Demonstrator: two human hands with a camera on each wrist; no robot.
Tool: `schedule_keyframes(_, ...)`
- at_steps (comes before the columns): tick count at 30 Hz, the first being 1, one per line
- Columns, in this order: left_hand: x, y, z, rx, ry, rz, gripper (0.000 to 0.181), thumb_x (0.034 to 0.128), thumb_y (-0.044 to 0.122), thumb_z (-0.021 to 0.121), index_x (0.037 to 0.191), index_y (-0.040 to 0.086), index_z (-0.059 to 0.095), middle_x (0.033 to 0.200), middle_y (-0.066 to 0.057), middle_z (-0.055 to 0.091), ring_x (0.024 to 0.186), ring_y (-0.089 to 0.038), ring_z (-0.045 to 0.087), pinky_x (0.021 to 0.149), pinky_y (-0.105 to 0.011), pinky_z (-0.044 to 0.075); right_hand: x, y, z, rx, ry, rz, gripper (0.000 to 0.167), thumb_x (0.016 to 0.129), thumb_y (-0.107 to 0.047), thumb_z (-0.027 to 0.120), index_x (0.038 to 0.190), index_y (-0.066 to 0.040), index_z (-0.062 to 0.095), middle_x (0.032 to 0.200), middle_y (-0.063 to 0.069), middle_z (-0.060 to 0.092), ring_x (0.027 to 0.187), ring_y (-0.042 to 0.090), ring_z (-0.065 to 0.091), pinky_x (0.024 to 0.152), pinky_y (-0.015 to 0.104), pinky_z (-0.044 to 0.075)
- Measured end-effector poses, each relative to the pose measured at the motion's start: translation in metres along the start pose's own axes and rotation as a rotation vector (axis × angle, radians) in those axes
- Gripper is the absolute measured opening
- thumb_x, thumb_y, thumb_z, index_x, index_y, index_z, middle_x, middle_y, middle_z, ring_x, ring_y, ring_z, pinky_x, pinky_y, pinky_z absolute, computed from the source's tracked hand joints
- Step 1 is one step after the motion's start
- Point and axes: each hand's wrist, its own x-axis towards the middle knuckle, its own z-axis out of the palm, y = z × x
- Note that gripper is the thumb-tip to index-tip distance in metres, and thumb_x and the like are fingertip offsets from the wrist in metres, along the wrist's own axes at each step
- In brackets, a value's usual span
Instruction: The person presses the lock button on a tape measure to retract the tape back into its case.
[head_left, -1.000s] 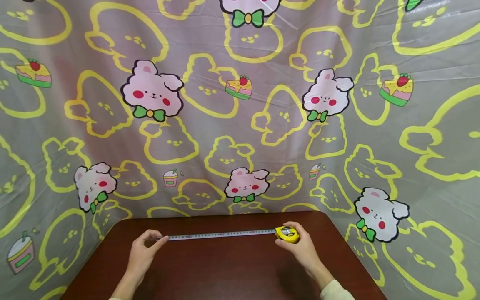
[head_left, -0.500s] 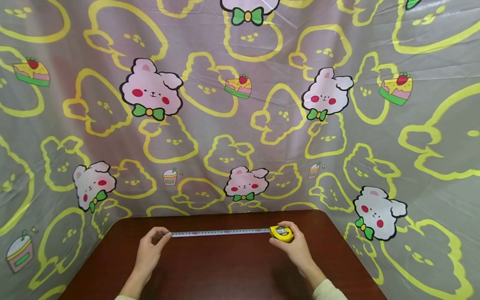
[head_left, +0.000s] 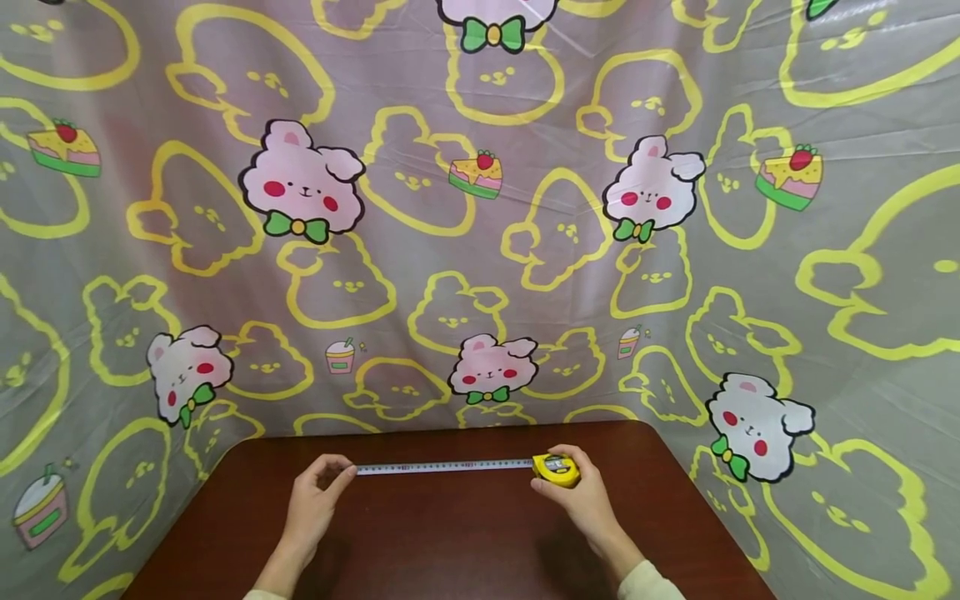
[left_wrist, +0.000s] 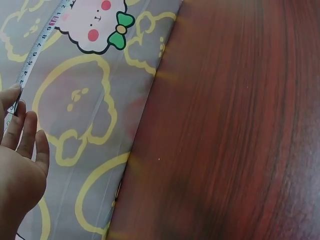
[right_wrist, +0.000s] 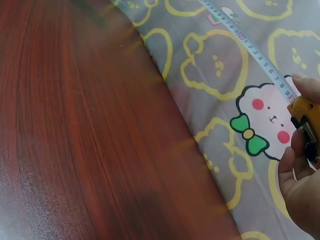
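Observation:
A yellow tape measure (head_left: 556, 469) is held in the right hand (head_left: 585, 500), thumb below it and fingers around its far side. From its case a white blade (head_left: 442, 467) runs left, nearly level. The left hand (head_left: 311, 508) pinches the blade's left end between thumb and forefinger. In the left wrist view the left hand (left_wrist: 22, 170) has its other fingers loosely bent beside the blade (left_wrist: 35, 50). The right wrist view shows the right hand (right_wrist: 302, 195) round the case (right_wrist: 309, 115), partly cut off by the frame edge, with the blade (right_wrist: 255, 52) coming out straight.
A dark reddish-brown wooden table (head_left: 435, 542) lies below both hands. Behind and at both sides of it hangs a grey curtain (head_left: 555, 267) with yellow outlines and rabbit faces, close to the table's edges.
The left hand has moved right and the tape case has moved left with the right hand. The visible stretch of blade between them is shorter.

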Motion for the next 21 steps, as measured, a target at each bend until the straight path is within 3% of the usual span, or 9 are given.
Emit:
schedule_keyframes(5,0.001,-0.011,0.005,0.002,0.01,-0.035,0.009,0.096,0.002,0.073,0.102,-0.002,0.068,0.094,-0.009,0.066,0.086,-0.016,0.057,0.074,-0.024,0.044,-0.001,-0.003,0.004,-0.018,-0.001,0.032,0.055,0.08,-0.009,0.09,0.127,-0.01,0.062,0.124,0.012,0.057,0.103,0.028,0.057,0.079,0.029,0.053)
schedule_keyframes(12,-0.008,0.013,0.008,-0.038,-0.016,0.01,0.008,0.095,-0.001,0.073,0.1,-0.006,0.067,0.092,-0.013,0.066,0.083,-0.012,0.058,0.073,-0.025,0.045,-0.004,-0.009,0.008,-0.031,-0.013,0.017,0.054,0.078,-0.011,0.091,0.124,-0.012,0.063,0.122,0.01,0.057,0.104,0.027,0.055,0.08,0.031,0.052)
schedule_keyframes(21,-0.009,0.012,0.013,-0.059,0.007,-0.009,0.009,0.0934,-0.003,0.073,0.1,-0.006,0.068,0.092,-0.013,0.066,0.084,-0.014,0.058,0.074,-0.025,0.046,-0.021,-0.046,0.016,-0.018,-0.019,-0.007,0.051,0.078,-0.009,0.091,0.121,-0.009,0.063,0.117,0.011,0.057,0.103,0.029,0.055,0.08,0.031,0.051)
